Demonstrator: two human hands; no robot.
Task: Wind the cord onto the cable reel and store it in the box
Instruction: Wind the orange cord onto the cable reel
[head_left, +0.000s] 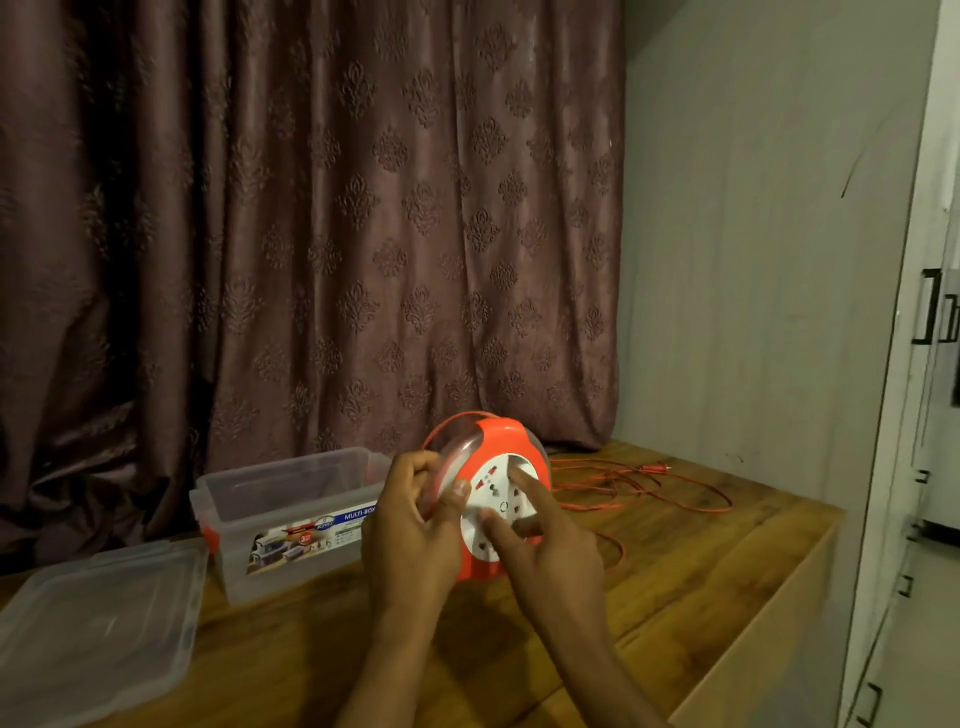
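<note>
An orange cable reel (488, 452) with a white socket face stands on edge on the wooden table (701, 561). My left hand (415, 525) grips its left rim, thumb on the white face. My right hand (550, 540) presses two straight fingers on the socket face. The orange cord (639, 483) lies in loose loops on the table behind and right of the reel, its plug (658, 467) near the wall. A clear plastic box (291, 499) stands open to the left of the reel.
The box's clear lid (98, 629) lies flat at the table's front left. A brown patterned curtain (311, 234) hangs behind. A wall and a white cupboard (924, 415) stand at the right, past the table's edge.
</note>
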